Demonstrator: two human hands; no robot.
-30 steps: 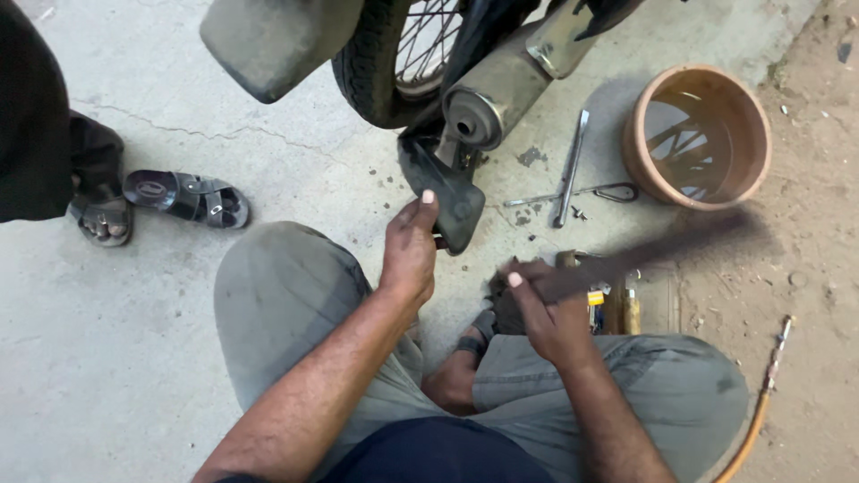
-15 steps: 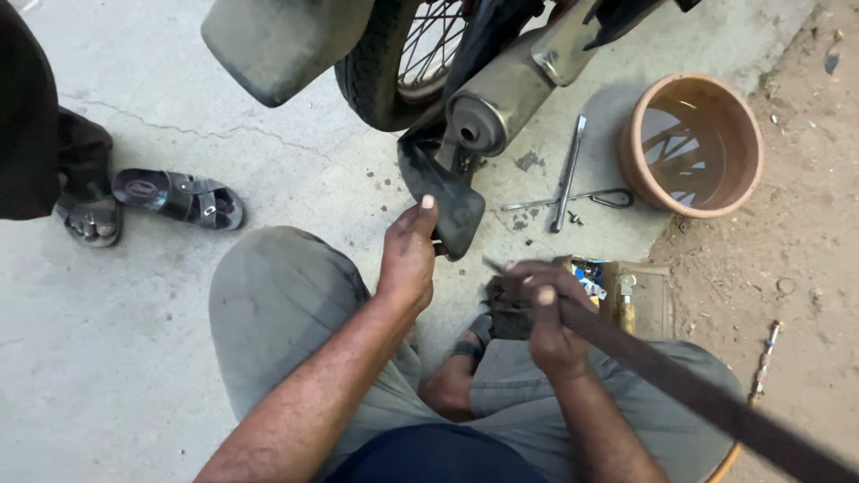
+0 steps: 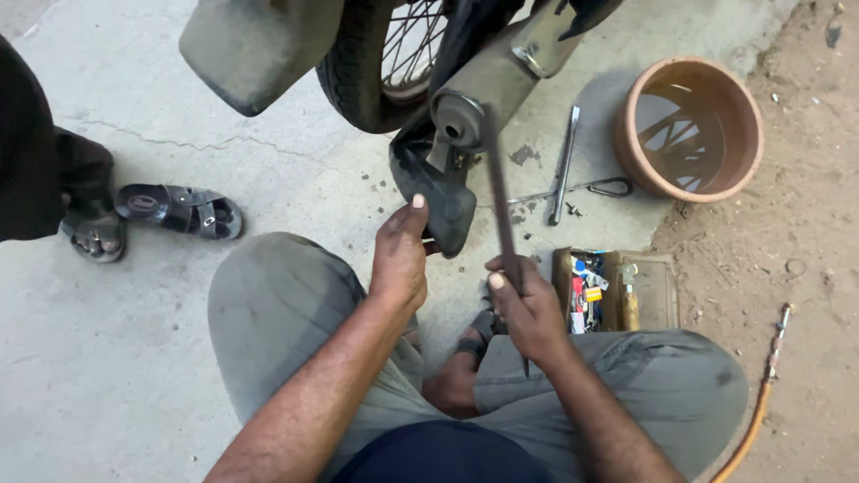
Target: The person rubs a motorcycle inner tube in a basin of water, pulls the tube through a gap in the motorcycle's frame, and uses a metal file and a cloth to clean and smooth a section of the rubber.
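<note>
Progress check, head view. The motorbike wheel [image 3: 380,54] is on the bike, spokes visible, and the black rubber flap [image 3: 438,201] below the exhaust pipe [image 3: 488,94] hangs partly loose rather than sitting flat. My judgement: the work on this flap is under way and not finished; nothing here looks refitted or tightened. Loose tools lie on the concrete, which suggests more steps remain.

Grip, left hand [image 3: 400,259]: fingers curled around the lower left edge of the flap, thumb up against its face. Clenched on the flap, holding it steady. The flap sits directly above and touching this hand.

Grip, right hand [image 3: 528,309]: closed in a fist around the lower part of a long flat metal bar [image 3: 499,192]. The bar rises from the fist toward the exhaust pipe's open end, its upper tip near the flap's top right. I cannot tell whether the tip touches anything.

Around the grips:
- Open toolbox [image 3: 617,291] just right of the right hand, small parts inside.
- Wrench [image 3: 564,165] on the ground beyond the right hand, well apart.
- Clay pot [image 3: 689,130] farther right, holding water.
- Hose [image 3: 761,407] at the far right edge.
- Another person's sandalled foot [image 3: 179,210] well left of the left hand.
</note>
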